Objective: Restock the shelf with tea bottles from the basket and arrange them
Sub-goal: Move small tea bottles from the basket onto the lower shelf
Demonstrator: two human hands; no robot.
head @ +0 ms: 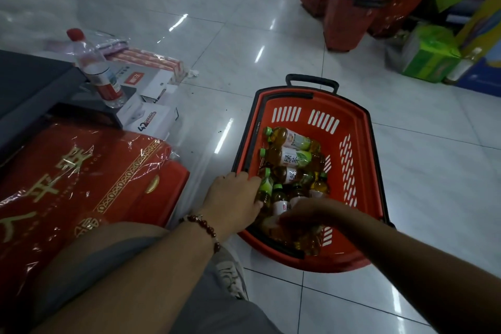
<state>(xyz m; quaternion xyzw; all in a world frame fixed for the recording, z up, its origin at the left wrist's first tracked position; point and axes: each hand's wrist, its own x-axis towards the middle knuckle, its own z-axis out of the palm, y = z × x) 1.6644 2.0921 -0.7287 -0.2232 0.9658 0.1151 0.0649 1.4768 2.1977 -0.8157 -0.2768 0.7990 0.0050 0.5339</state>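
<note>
Tea bottles lie jumbled in the red basket on the tiled floor, green caps pointing left. Both hands are down inside it: the left hand wraps its fingers round an upright green-labelled bottle at the basket's near-left side, and the right hand reaches over a white-labelled bottle, its grip hidden, so I cannot tell. A red gift box sits just left.

Red basket (green-capped amber bottles)
</note>
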